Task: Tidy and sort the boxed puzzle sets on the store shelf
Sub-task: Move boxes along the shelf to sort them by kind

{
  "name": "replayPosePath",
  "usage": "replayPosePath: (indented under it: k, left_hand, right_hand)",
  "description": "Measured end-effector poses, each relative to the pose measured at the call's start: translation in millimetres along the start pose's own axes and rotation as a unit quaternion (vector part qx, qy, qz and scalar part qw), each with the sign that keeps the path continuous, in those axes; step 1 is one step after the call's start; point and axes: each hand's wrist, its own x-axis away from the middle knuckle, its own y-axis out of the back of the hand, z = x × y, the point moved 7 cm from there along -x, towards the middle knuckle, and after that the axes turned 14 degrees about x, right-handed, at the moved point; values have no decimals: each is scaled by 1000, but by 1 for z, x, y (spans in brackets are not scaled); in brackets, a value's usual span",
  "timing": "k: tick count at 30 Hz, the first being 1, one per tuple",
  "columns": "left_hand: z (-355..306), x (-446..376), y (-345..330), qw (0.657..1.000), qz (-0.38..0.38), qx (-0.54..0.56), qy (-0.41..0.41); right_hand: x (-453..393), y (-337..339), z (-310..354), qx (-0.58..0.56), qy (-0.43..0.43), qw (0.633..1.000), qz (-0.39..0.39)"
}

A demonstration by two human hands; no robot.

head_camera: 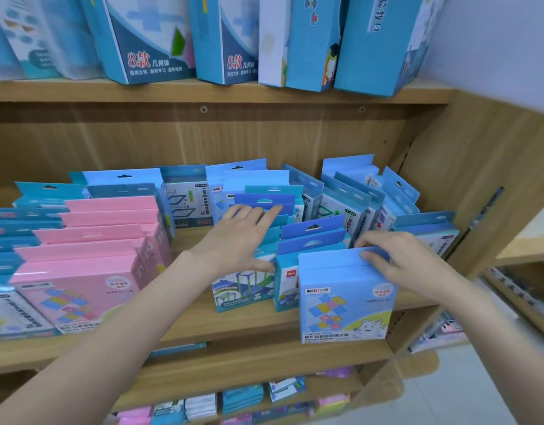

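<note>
While the light-blue puzzle box [344,297] at the front edge of the shelf [203,335] is pinched at its top flap by the right hand [399,262], the middle row of boxes [264,240] is steadied by the flat, released left hand [237,240]. The box is best lifted upright and slotted among matching blue boxes, so the row is not toppled.

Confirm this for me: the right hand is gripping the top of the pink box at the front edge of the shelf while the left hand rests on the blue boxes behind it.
Not quite. In the head view, the box that the right hand grips by its top is light blue, not pink. The pink boxes stand untouched further left. The left hand does rest on the blue boxes behind it.
</note>
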Motion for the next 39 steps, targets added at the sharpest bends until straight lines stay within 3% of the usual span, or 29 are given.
replayPosePath:
  k: [4,12,18,20,22,25,27,31,34,39]
  left_hand:
    - [11,19,10,999,-30,3,-17]
    - [59,93,46,978,-153,138,14]
    - [84,139,66,926,-174,322,92]
    - [81,144,63,940,-148,295,84]
    - [74,145,59,969,-135,200,45]
    - [77,145,57,976,-127,168,54]
    - [78,145,57,978,-127,156,57]
    - [78,145,55,981,-130,133,49]
    - [76,146,52,987,-123,96,35]
    - [73,144,50,990,-122,60,46]
  right_hand:
    - [-1,-4,13,-18,18,1000,-11]
    - [-26,-6,92,-77,111,991,-19]
    - [-57,5,164,-118,164,977,-73]
    - [-64,4,181,-120,176,973,-89]
    - [-70,-1,190,-125,186,970,-90]
    - [-69,-2,175,-138,163,969,-121]
    - [-62,-4,155,-81,154,971,-164]
    - [-54,-34,131,69,155,979,-112]
    - [-52,-39,132,158,162,956,-186]
    - [-49,-38,123,155,141,940,-269]
